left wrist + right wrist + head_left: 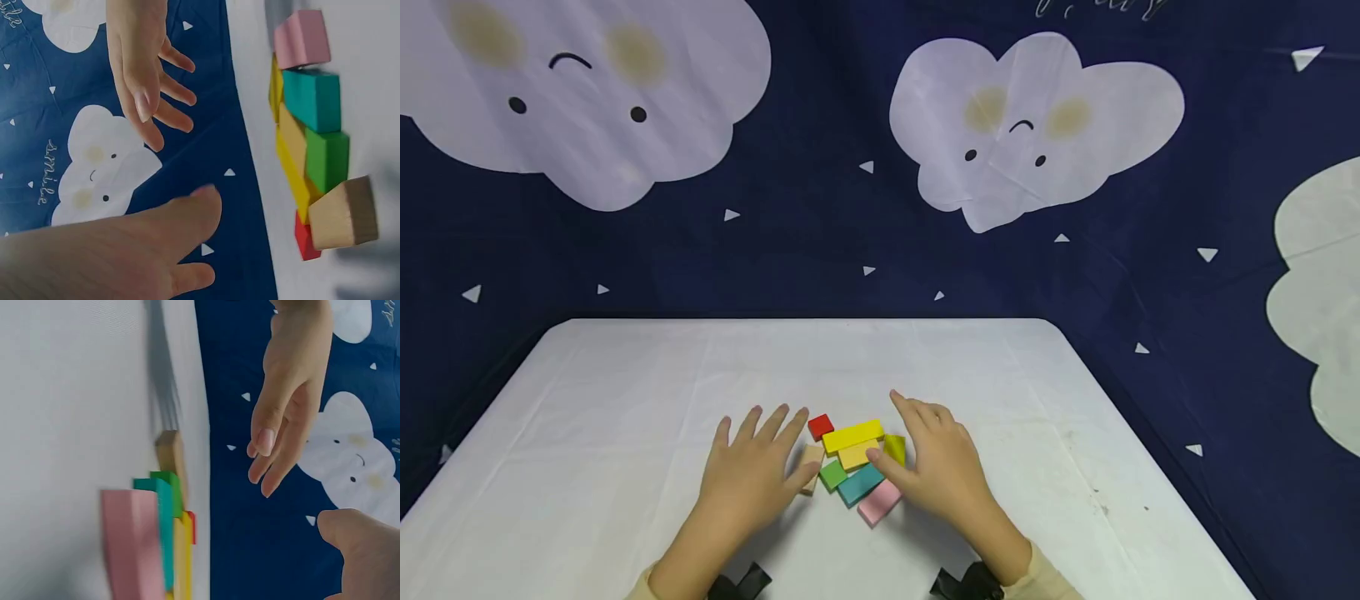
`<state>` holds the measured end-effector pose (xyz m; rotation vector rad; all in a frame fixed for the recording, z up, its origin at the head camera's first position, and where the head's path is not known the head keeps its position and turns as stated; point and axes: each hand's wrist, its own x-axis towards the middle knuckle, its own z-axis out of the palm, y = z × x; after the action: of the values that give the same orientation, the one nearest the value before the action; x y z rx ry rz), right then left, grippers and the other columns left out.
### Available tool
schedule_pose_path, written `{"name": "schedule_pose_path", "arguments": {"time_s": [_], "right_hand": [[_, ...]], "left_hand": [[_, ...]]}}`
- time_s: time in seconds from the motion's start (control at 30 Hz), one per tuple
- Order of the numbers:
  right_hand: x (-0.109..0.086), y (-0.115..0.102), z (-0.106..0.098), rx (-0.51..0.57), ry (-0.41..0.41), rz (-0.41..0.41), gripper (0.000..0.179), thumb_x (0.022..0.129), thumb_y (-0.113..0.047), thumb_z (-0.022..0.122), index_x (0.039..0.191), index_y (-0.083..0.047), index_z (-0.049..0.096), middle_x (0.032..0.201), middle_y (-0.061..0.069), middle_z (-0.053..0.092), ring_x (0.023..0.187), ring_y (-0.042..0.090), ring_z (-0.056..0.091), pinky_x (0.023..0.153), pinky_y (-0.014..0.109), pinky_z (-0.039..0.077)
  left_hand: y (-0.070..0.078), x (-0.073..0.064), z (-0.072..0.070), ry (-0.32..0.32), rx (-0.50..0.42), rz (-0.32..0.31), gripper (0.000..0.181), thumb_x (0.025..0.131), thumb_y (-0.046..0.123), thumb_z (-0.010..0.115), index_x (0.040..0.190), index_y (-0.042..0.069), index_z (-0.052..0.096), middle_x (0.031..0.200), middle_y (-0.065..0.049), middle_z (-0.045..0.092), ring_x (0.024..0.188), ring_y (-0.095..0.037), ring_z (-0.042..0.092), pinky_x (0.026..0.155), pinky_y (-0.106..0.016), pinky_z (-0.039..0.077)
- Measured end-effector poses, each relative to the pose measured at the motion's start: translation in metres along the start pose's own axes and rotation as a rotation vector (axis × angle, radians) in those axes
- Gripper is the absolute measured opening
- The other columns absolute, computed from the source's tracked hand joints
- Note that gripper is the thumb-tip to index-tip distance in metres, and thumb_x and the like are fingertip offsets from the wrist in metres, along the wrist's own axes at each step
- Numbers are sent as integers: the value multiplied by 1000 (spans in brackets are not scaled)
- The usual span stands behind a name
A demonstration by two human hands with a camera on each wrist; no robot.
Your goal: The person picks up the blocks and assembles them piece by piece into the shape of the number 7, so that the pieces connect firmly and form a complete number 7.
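Observation:
Several coloured blocks lie close together on the white table. At the far side sit a red block (821, 427) and a long yellow block (853, 435), with a lighter yellow block (856, 456) below it. A green block (832, 476), a teal block (861, 485) and a pink block (879, 503) run along the near side. My left hand (751, 473) is spread above the left end, its thumb overlapping a plain wooden block (340, 215). Over the right end, my right hand (943, 465) has extended fingers and partly covers an olive-yellow block (895, 448). Both hands hold nothing.
The white tabletop (625, 400) extends around the blocks to rounded far corners. Behind it hangs a dark blue cloth (820, 242) printed with clouds and small triangles. Black straps (741, 582) circle the wrists near the table's front.

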<state>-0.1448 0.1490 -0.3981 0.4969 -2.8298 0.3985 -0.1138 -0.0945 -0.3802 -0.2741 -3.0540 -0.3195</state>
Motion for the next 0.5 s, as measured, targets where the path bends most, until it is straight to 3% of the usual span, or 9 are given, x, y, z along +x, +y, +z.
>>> {"name": "schedule_pose_path", "arguments": {"time_s": [0.13, 0.3, 0.5], "right_hand": [[-8, 2, 7, -5, -15, -27, 80, 87, -74, 52, 148, -23, 47, 133, -2, 62, 115, 23, 58, 92, 47, 49], [-18, 1, 14, -34, -57, -54, 79, 85, -72, 58, 141, -17, 55, 114, -4, 68, 98, 15, 55, 80, 35, 47], [-28, 0, 21, -66, -120, -62, 75, 81, -71, 63, 131, -16, 62, 101, -7, 64, 84, 11, 46, 71, 30, 41]], "left_hand": [[-4, 0, 7, -10, 1, 60, 73, 85, 57, 69, 144, 17, 53, 148, -11, 52, 138, -42, 44, 111, -69, 25], [-13, 0, 20, -2, -40, 152, 72, 79, 52, 78, 138, 15, 59, 144, -8, 57, 139, -37, 45, 116, -63, 20], [-20, 2, 35, -15, -88, 168, 74, 74, 47, 83, 136, 15, 60, 141, -5, 60, 136, -35, 47, 116, -61, 23]]}}
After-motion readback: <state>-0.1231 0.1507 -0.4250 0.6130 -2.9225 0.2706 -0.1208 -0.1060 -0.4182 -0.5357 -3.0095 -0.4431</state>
